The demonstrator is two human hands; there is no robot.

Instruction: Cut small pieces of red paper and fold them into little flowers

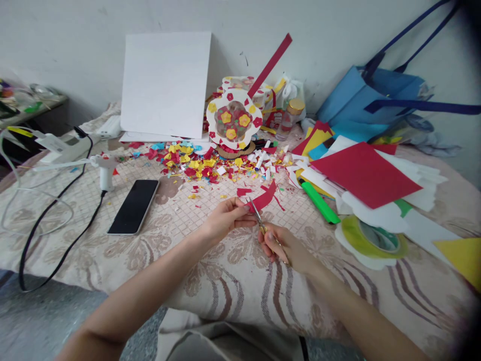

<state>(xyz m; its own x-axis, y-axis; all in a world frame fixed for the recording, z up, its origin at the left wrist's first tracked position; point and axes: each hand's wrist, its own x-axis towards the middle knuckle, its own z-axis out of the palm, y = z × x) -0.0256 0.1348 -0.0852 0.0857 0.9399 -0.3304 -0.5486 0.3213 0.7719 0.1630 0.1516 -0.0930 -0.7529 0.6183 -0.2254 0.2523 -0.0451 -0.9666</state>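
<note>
Red packet (274,119), white lettering, not clearly legible

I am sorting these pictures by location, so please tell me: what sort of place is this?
Probably a paper-craft table against a wall, though whether in a home or a workroom I cannot tell. Scissors in the right hand, coloured paper scraps and tape suggest it.

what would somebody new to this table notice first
Probably the flower-shaped decoration dotted with red and yellow blooms, standing at the back middle, with colourful paper scraps strewn in front. Next, the big red sheet lying on white paper at right. Nearest, the left hand holds red paper at the scissors in the right hand.
</note>
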